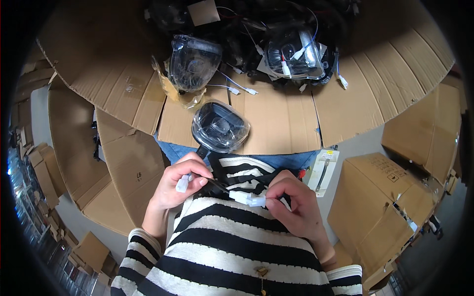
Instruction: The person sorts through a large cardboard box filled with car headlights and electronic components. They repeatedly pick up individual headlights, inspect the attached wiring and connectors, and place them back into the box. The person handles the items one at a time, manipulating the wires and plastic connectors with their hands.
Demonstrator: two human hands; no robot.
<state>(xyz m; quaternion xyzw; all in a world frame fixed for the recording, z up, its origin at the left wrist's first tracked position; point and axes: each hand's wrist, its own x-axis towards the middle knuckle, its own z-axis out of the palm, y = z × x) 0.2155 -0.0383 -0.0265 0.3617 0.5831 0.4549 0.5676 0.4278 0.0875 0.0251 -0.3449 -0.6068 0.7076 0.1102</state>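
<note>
At the left of the frame stands an open cardboard box (121,170). Near the middle, the left hand (178,178) has thumb and fingers closed on a dark cable (218,185), with a white plug (182,184) beside them. Slightly above the centre, a clear-covered lamp (221,127) lies on cardboard (276,135). Below it is a white connector (242,197), its right end pinched by the right hand (295,202).

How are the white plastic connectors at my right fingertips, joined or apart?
Apparently joined: the connectors meet end to end, no gap showing; whether latched, cannot tell.
</note>
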